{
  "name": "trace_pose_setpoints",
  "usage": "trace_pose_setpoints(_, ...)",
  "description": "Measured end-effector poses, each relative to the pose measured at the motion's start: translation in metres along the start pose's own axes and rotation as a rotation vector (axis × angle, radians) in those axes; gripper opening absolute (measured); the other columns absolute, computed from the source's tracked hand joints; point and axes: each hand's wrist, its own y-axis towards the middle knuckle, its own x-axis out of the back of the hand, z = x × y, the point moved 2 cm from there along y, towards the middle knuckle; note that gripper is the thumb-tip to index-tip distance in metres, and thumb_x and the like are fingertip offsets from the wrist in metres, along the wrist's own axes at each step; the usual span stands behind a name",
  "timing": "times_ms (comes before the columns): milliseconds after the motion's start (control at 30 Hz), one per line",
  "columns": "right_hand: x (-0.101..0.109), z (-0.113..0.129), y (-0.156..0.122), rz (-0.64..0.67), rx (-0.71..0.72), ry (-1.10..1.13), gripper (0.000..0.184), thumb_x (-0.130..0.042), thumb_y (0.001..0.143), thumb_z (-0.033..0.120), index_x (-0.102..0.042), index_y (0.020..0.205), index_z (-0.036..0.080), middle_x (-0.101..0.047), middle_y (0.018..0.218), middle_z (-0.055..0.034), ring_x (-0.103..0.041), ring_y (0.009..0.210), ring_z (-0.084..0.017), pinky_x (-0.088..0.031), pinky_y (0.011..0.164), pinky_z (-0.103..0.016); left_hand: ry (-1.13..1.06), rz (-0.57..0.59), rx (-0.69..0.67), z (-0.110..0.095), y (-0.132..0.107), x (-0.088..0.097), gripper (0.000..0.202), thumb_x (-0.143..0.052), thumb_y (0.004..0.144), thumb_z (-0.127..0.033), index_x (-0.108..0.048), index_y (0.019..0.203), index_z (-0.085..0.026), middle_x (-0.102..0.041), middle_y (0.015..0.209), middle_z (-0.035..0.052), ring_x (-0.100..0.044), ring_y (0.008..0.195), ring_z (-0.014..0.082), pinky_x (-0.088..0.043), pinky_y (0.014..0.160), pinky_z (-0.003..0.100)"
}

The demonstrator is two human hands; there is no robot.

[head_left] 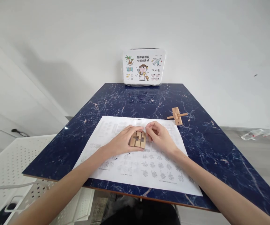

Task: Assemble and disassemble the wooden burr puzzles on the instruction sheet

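Observation:
A small wooden block puzzle (pixel 138 139) made of interlocking pieces, with dark gaps between them, is gripped in my left hand (pixel 124 139). The thumb and fingers hold it from the left, along its top and bottom. My right hand (pixel 157 134) is at the puzzle's right side, its thumb and fingertips pinched together close to the edge. What that pinch holds, if anything, I cannot make out. Both hands are over a printed sheet (pixel 125 167) with rows of faint diagrams. Beyond my right hand, at the sheet's upper right corner, lies a second wooden puzzle (pixel 177 115) with crossed pieces.
The dark blue marbled table (pixel 135 100) narrows toward the wall. A white box (pixel 143 67) with cartoon travel prints stands at its far edge. White perforated baskets (pixel 10 156) are at the left, with a cable across. A clear plastic wrapper (pixel 257 134) lies right, on the floor.

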Motion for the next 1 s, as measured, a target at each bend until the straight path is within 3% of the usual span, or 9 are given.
trace_pose_setpoints(167, 0.0, 0.002, -0.001, -0.03, 0.085, -0.186, 0.013, -0.062, 0.097, 0.037, -0.062, 0.092, 0.024, -0.069, 0.087, -0.0039, -0.062, 0.074, -0.02, -0.048, 0.069, -0.036, 0.061, 0.031, -0.01, 0.005, 0.0, 0.011, 0.083, -0.089, 0.073, -0.056, -0.053, 0.144, -0.033, -0.059, 0.142, 0.0115, -0.055, 0.134, 0.0371, -0.046, 0.111, 0.058)
trace_pose_setpoints(267, 0.0, 0.003, -0.001, 0.026, 0.179, -0.319, 0.011, -0.065, 0.096, 0.036, -0.064, 0.1, 0.026, -0.069, 0.103, -0.0074, -0.063, 0.094, -0.025, -0.05, 0.083, -0.042, 0.103, 0.036, -0.008, 0.011, -0.003, 0.023, 0.078, -0.091, 0.069, -0.059, -0.062, 0.136, -0.031, -0.058, 0.138, 0.012, -0.054, 0.132, 0.0373, -0.047, 0.11, 0.057)
trace_pose_setpoints(467, 0.006, 0.0, 0.002, 0.243, 0.291, -0.501, 0.053, -0.084, 0.082, 0.048, -0.059, 0.126, 0.03, -0.06, 0.129, -0.0105, -0.052, 0.126, -0.033, -0.046, 0.107, -0.054, 0.085, 0.03, 0.018, 0.016, -0.005, 0.04, 0.062, -0.091, 0.067, -0.058, -0.072, 0.119, -0.031, -0.063, 0.119, 0.0076, -0.063, 0.11, 0.0315, -0.054, 0.096, 0.05)
trace_pose_setpoints(567, 0.009, -0.001, 0.003, 0.301, 0.335, -0.596, 0.068, -0.093, 0.07, 0.053, -0.061, 0.125, 0.03, -0.058, 0.127, -0.0108, -0.051, 0.124, -0.036, -0.045, 0.107, -0.057, -0.002, -0.034, 0.02, 0.012, -0.004, 0.044, 0.062, -0.09, 0.071, -0.054, -0.068, 0.124, -0.03, -0.069, 0.113, 0.006, -0.065, 0.098, 0.0273, -0.055, 0.088, 0.045)
trace_pose_setpoints(633, 0.009, -0.001, 0.003, 0.319, 0.359, -0.643, 0.066, -0.095, 0.067, 0.053, -0.065, 0.12, 0.028, -0.059, 0.121, -0.0106, -0.052, 0.119, -0.036, -0.046, 0.105, -0.057, -0.053, -0.072, 0.022, 0.01, -0.004, 0.044, 0.061, -0.089, 0.075, -0.05, -0.066, 0.128, -0.029, -0.07, 0.117, 0.0064, -0.066, 0.098, 0.026, -0.055, 0.089, 0.044)
trace_pose_setpoints(767, 0.008, 0.001, 0.003, 0.317, 0.376, -0.597, 0.056, -0.092, 0.073, 0.046, -0.065, 0.118, 0.027, -0.061, 0.117, -0.0098, -0.055, 0.115, -0.034, -0.048, 0.101, -0.054, -0.118, -0.093, 0.025, 0.009, -0.004, 0.041, 0.061, -0.085, 0.081, -0.043, -0.06, 0.135, -0.031, -0.068, 0.12, 0.0064, -0.064, 0.095, 0.022, -0.056, 0.085, 0.04)
trace_pose_setpoints(1000, 0.011, 0.007, 0.006, 0.224, 0.269, -0.298, 0.052, -0.087, 0.081, 0.043, -0.063, 0.126, 0.031, -0.063, 0.124, -0.0089, -0.062, 0.106, -0.028, -0.053, 0.089, -0.046, -0.24, -0.08, 0.033, 0.009, -0.005, 0.035, 0.06, -0.078, 0.086, -0.035, -0.052, 0.14, -0.031, -0.067, 0.111, 0.0051, -0.062, 0.085, 0.0182, -0.056, 0.08, 0.037)
